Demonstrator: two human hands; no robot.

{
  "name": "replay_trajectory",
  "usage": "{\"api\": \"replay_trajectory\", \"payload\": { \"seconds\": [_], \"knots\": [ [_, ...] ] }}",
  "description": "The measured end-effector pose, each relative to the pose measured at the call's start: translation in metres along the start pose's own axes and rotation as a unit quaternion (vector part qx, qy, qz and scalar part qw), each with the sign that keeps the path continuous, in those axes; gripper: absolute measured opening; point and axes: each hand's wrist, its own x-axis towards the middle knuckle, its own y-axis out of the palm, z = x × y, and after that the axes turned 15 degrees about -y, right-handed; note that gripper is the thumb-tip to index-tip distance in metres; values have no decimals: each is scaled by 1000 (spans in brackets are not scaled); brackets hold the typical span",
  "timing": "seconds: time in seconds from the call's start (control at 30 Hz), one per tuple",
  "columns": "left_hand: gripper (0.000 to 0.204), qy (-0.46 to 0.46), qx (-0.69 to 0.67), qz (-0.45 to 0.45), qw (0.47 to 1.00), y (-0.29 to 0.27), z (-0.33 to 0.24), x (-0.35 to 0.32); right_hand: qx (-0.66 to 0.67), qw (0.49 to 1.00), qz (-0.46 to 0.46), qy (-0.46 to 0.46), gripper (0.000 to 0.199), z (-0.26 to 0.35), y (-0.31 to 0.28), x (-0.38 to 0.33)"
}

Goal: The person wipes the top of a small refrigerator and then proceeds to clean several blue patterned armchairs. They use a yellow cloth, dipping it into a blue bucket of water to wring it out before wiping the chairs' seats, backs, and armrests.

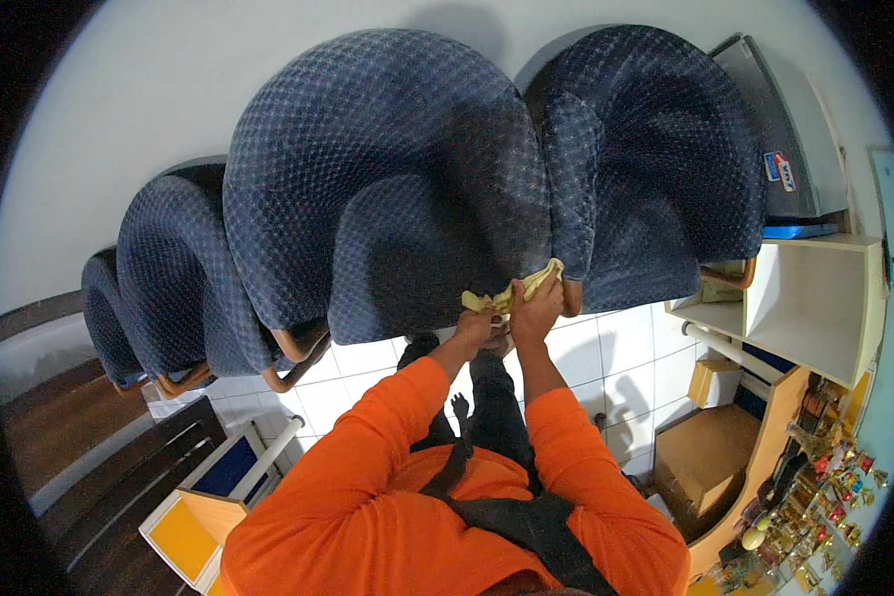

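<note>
- Yellow cloth (495, 301) lies bunched between the two hands at the front edge of a large armchair (368, 129), close to the neighbouring chair (656, 139); fingers hide part of it.
- Left hand (475, 330): fingers curled in, gripping the cloth near one end; its fingertips are hard to make out.
- Right hand (534, 313): closed round the cloth's other end, a corner poking out above the fingers.
- Forearms and hands partly cover the wearer's dark-clad legs.
- Dark blue patterned upholstery covers the row of chairs, set along a pale wall (169, 99) on white floor tiles (636, 328).
- To the right stand a white open shelf (866, 318), a cardboard box (700, 447) and crowded gold ornaments (810, 497), too small to tell apart.
- Dark slatted furniture (169, 437) fills the lower left.
</note>
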Motion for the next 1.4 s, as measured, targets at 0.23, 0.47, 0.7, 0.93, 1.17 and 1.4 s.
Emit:
{"api": "replay_trajectory", "payload": {
  "seconds": [0.23,0.47,0.7,0.93,1.17,1.4],
  "knots": [
    [41,34,238,-83,967,-3,-3,0,-63,992,-107,18,73,-6,31,-32],
    [54,236,591,-84,767,-45,53,48,42,932,192,304,27,-19,62,-139],
    [43,189,400,-11,897,-61,37,29,214,923,-269,171,53,11,35,-95],
    [35,198,429,-35,881,-44,-42,-8,276,882,-248,288,49,17,66,-72],
    [29,24,309,4,951,-58,-6,-23,340,815,-287,371,45,20,51,-116],
    [25,120,470,182,856,4,-37,-64,490,743,-377,256,46,-16,-29,-73]
  ]
}}
